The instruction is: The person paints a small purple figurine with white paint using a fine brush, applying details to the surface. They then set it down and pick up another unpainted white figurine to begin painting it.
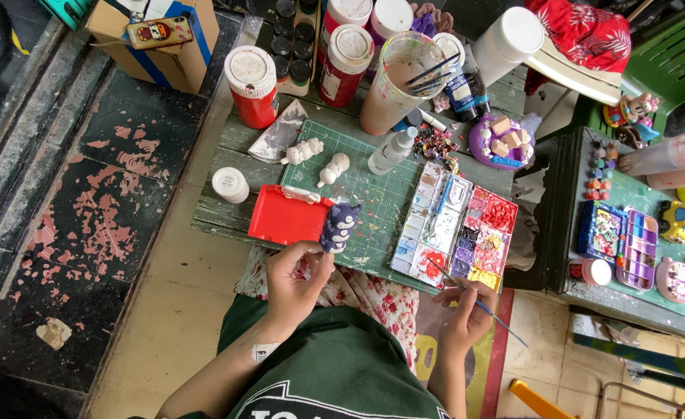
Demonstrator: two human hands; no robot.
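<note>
While hands grip: left hand (294,281) around purple-painted figurine (338,227), right hand (467,310) pinching thin paintbrush (474,299).

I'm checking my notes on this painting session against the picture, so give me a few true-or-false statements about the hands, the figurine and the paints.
1. The left hand holds a dark purple figurine. True.
2. The right hand holds a pair of scissors. False: it holds a thin paintbrush.
3. The brush tip rests at the paint palette. True.
4. The red tray lies on the floor. False: it lies on the table, overlapping the edge of the green cutting mat.
5. Two unpainted white figurines lie on the green cutting mat. True.
</note>
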